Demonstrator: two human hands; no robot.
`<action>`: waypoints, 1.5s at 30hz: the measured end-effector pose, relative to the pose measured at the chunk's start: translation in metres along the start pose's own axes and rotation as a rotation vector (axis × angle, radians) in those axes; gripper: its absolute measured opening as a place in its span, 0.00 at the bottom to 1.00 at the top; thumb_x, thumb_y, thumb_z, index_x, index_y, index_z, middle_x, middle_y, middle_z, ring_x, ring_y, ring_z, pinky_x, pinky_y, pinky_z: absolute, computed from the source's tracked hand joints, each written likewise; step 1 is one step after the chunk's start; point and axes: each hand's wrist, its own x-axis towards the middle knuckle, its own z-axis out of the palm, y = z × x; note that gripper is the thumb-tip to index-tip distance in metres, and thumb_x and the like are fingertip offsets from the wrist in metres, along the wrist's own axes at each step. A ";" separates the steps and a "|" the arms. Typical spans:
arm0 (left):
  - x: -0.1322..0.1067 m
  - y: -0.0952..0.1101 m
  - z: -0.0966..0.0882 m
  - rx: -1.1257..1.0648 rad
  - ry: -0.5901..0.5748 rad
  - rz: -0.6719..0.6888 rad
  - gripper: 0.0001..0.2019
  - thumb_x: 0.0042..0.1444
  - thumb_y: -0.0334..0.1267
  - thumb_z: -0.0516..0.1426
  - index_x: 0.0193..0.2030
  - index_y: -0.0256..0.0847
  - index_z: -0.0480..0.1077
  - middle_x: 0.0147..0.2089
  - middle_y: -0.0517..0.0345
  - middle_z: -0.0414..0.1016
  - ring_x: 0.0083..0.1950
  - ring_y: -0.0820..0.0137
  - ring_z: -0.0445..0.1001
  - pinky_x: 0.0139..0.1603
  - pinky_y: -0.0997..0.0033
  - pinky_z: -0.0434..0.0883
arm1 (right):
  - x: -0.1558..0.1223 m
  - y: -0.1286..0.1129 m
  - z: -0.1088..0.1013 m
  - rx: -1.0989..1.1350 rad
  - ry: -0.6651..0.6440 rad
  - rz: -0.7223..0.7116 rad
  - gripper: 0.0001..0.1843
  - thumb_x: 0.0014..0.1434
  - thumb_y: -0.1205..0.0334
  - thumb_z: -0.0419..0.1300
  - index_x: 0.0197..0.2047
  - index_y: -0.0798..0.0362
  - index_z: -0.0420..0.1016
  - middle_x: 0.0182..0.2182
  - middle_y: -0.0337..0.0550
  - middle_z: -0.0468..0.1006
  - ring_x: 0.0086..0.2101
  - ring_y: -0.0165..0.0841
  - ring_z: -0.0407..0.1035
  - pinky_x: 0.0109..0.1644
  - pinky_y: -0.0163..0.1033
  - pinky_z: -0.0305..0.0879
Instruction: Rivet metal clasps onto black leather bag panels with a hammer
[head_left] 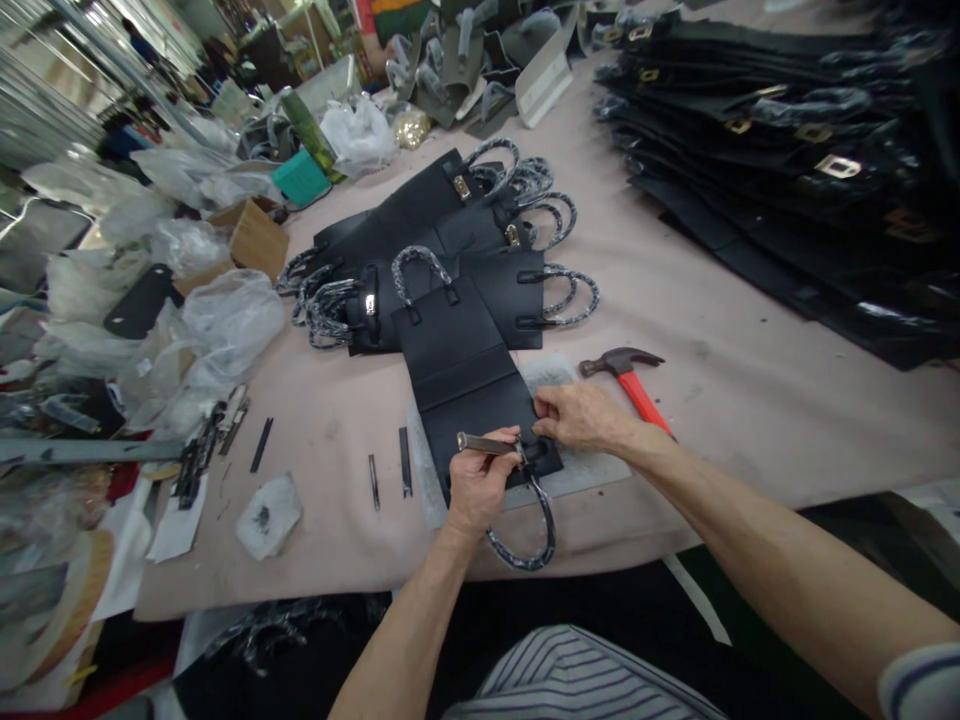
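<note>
A black bag panel (465,345) with a plastic-wrapped handle at each end lies unfolded in front of me. My left hand (478,485) is closed around a metal punch (480,443), tilted with its tip end over the panel near the lower handle (551,525). My right hand (581,413) pinches at the panel's right edge, beside the punch; the exact spot between the fingertips is hard to see. Under the panel is a pale, scuffed board (600,475). A claw hammer (637,385) with a red grip rests just beyond my right hand.
More black bag pieces (442,215) with wrapped handles overlap behind the panel. A tall stack of black pieces (787,200) fills the right back. Thin metal tools (405,462) lie to the left, near a crumpled plastic piece (268,515). Clear bags (232,325) crowd the left edge.
</note>
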 end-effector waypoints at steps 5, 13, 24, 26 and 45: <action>0.002 -0.003 0.002 0.027 -0.015 0.029 0.07 0.60 0.36 0.64 0.44 0.38 0.79 0.49 0.47 0.83 0.53 0.59 0.82 0.57 0.59 0.79 | -0.002 0.000 0.003 0.019 0.030 -0.001 0.06 0.56 0.59 0.66 0.33 0.51 0.74 0.26 0.38 0.76 0.27 0.31 0.66 0.30 0.37 0.49; 0.004 -0.002 0.005 0.103 0.000 0.037 0.06 0.60 0.35 0.63 0.43 0.38 0.79 0.49 0.47 0.83 0.52 0.59 0.82 0.58 0.57 0.78 | -0.003 0.000 0.003 0.034 0.035 0.002 0.06 0.56 0.58 0.65 0.33 0.51 0.74 0.28 0.39 0.78 0.29 0.32 0.67 0.30 0.37 0.47; 0.001 -0.001 0.016 0.289 0.028 0.143 0.05 0.62 0.33 0.60 0.43 0.41 0.78 0.49 0.50 0.83 0.52 0.60 0.82 0.57 0.59 0.78 | -0.008 0.001 0.005 0.076 0.081 -0.023 0.04 0.58 0.60 0.64 0.34 0.51 0.74 0.27 0.39 0.77 0.28 0.32 0.67 0.31 0.38 0.49; -0.001 -0.001 0.018 0.320 0.016 0.177 0.06 0.63 0.33 0.60 0.44 0.41 0.77 0.50 0.51 0.83 0.52 0.60 0.82 0.58 0.59 0.78 | -0.011 0.002 0.006 0.095 0.099 -0.035 0.04 0.58 0.60 0.64 0.34 0.51 0.74 0.27 0.39 0.77 0.29 0.32 0.67 0.31 0.38 0.51; -0.005 -0.012 0.024 0.472 0.040 0.378 0.07 0.65 0.31 0.56 0.46 0.40 0.74 0.48 0.48 0.81 0.53 0.60 0.81 0.57 0.58 0.78 | -0.161 0.055 0.052 0.107 0.718 0.266 0.09 0.65 0.54 0.56 0.43 0.50 0.72 0.39 0.50 0.75 0.41 0.44 0.71 0.47 0.49 0.68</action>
